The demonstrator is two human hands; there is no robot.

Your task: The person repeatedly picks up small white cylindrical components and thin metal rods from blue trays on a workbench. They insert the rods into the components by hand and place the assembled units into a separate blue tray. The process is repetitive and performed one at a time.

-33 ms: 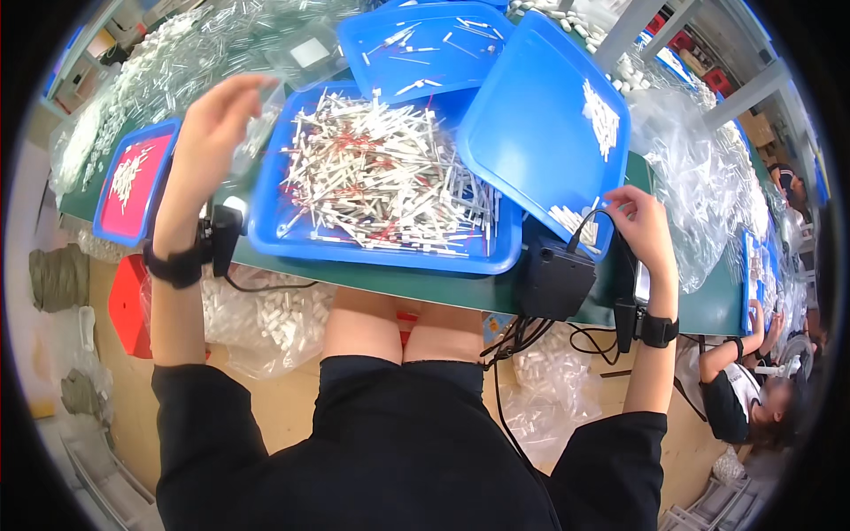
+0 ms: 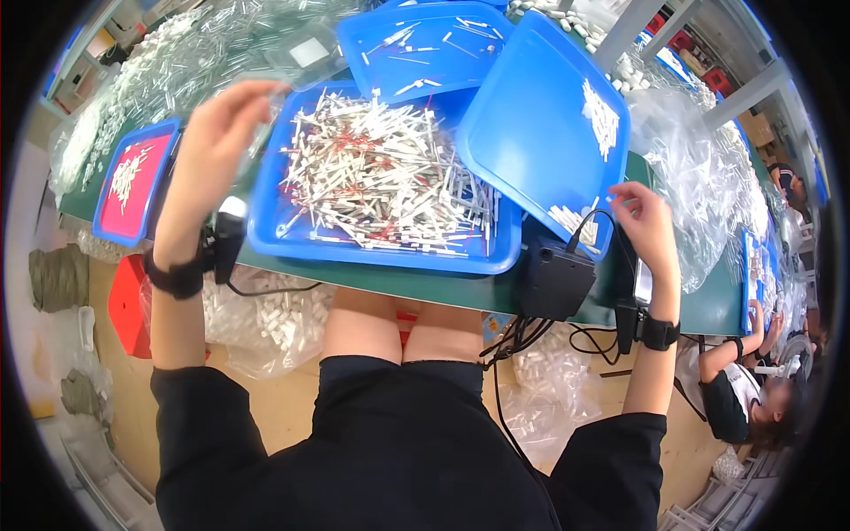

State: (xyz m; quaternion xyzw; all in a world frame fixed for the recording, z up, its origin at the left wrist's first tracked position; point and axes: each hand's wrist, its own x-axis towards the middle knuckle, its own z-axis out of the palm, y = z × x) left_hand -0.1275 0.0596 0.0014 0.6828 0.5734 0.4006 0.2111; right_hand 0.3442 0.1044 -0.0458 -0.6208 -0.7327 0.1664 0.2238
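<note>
My left hand is raised beside the left rim of a large blue tray, close to a clear plastic bag or sleeve. Its fingers bend to the right, and their tips are smeared, so any grip is unclear. Heaped in the tray are thin white stick-like pieces, with bits of red among them. My right hand is by the lower right corner of a tilted blue tray; its fingertips are pinched together, and whatever is between them is too small to name. Several white pieces lie in that corner.
Behind is another blue tray with a few sticks. A small blue-rimmed red tray holds white pieces at left. A black box with cables stands at the table's front edge. Clear bags crowd the right; another person works there.
My left hand has shifted slightly to the right. The right hand's fingertips have moved a little, staying by the tilted tray's corner. The trays have not moved.
</note>
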